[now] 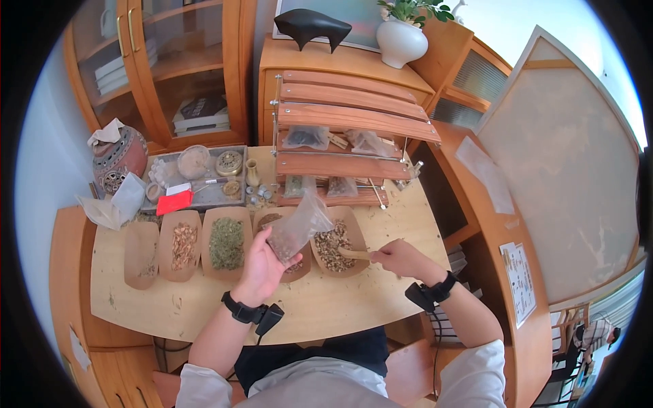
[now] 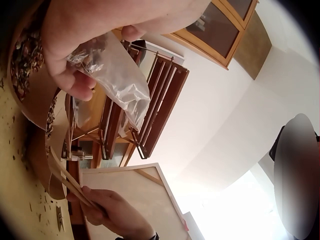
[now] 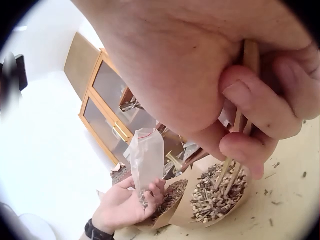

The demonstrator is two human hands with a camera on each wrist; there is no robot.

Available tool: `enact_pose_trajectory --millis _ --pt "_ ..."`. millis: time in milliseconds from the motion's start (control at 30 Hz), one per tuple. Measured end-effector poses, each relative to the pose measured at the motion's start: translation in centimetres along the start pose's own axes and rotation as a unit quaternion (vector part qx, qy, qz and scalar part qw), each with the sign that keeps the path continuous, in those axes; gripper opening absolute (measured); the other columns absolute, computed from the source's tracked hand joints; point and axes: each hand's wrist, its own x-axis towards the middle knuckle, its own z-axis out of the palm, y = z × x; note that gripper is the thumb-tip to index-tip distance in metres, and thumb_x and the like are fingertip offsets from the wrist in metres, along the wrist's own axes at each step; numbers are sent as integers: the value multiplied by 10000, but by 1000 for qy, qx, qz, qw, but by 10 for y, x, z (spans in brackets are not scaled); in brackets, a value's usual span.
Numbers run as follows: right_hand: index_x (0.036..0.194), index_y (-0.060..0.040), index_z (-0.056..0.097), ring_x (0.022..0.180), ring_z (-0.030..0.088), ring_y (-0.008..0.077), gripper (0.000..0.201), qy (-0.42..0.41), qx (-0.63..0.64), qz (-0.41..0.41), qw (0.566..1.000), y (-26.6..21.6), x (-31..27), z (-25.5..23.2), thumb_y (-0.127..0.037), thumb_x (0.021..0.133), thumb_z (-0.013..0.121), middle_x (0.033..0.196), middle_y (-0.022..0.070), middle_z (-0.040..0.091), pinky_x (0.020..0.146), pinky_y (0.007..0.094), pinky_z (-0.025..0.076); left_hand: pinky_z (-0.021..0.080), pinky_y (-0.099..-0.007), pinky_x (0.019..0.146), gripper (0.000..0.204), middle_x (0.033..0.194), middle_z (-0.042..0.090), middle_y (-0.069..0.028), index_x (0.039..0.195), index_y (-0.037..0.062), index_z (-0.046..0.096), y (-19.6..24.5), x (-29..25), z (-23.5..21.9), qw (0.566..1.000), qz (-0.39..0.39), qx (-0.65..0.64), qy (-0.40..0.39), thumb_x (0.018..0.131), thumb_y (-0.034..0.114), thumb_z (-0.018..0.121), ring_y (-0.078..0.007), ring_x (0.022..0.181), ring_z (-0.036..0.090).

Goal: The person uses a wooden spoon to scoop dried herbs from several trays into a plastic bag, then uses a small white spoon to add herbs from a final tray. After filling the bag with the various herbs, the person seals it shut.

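My left hand [image 1: 260,270] holds a clear zip bag [image 1: 299,226] upright between thumb and fingers, above the paper trays. A few dried bits lie at the bag's bottom, visible in the right wrist view. My right hand [image 1: 401,259] grips a pair of wooden tongs [image 1: 355,254]. Their two tips dip into chopped dried herbs [image 3: 212,197] in the rightmost brown paper tray [image 1: 352,224]. Partly behind the bag and left hand is another paper tray [image 1: 266,215] with brown dried pieces.
Further left stand paper trays of green leaves [image 1: 226,243], orange-brown pieces [image 1: 183,245] and a few scraps [image 1: 146,268]. Behind them are a grey tray [image 1: 238,194] of small vessels and a wooden rack [image 1: 354,115] holding bags. Crumbs and a clothespin [image 2: 60,219] lie on the table.
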Motion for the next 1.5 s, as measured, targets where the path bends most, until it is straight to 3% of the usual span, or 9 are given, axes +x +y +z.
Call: enact_pose_trajectory --millis 33,333,633,833,933,1033,1233,1500 --pt "862 19 721 623 632 348 435 -12 24 16 1000 -5 2 2 -391 916 585 693 214 650 646 400 512 488 -403 903 448 1248 590 -54 1323 91 486 0 0 -1 1000 2 2 -1 1012 407 423 -177 1127 560" --pt "873 -39 732 793 672 376 391 88 -113 -93 985 -27 10 21 -402 914 593 830 201 691 731 430 539 492 -398 890 437 1233 596 -56 1306 89 496 0 1 -2 1000 7 4 2 1014 405 418 -179 1097 571" --pt "849 -91 728 700 673 352 307 227 -191 -181 938 -19 22 50 -363 908 599 750 150 693 660 442 549 497 -397 882 425 1211 604 -58 1285 88 504 1 1 -1 1000 6 -3 3 1016 405 416 -182 1085 576" --pt "872 -63 740 679 662 338 318 223 -131 -149 954 -14 9 28 -350 909 607 726 158 679 646 421 530 506 -389 869 416 1211 606 -54 1287 93 501 2 0 -1 1000 10 -4 2 1019 398 414 -176 1085 578" --pt "860 -49 746 663 661 334 338 175 -133 -72 973 -15 -1 8 -349 907 599 697 155 673 651 409 530 506 -390 871 412 1212 606 -52 1289 96 501 2 0 0 1000 7 -9 8 1020 395 412 -173 1088 578" --pt "813 -42 740 735 672 372 385 121 -154 -14 981 -19 -7 -4 -366 918 559 775 187 690 703 445 547 503 -395 871 411 1207 606 -51 1290 99 501 1 2 -3 1000 8 -11 4 1018 394 414 -176 1084 576" --pt "833 -24 730 767 672 395 387 118 -132 -54 983 -17 16 12 -351 918 542 790 203 689 735 458 544 496 -399 871 408 1197 601 -51 1282 98 503 1 1 0 1000 8 -3 7 1014 394 420 -178 1070 571" --pt "824 -59 727 731 680 365 347 200 -173 -135 955 -31 24 42 -345 922 555 790 178 698 676 455 554 497 -395 869 410 1193 598 -50 1282 97 499 2 1 -1 1000 12 0 7 1017 399 417 -173 1065 570"
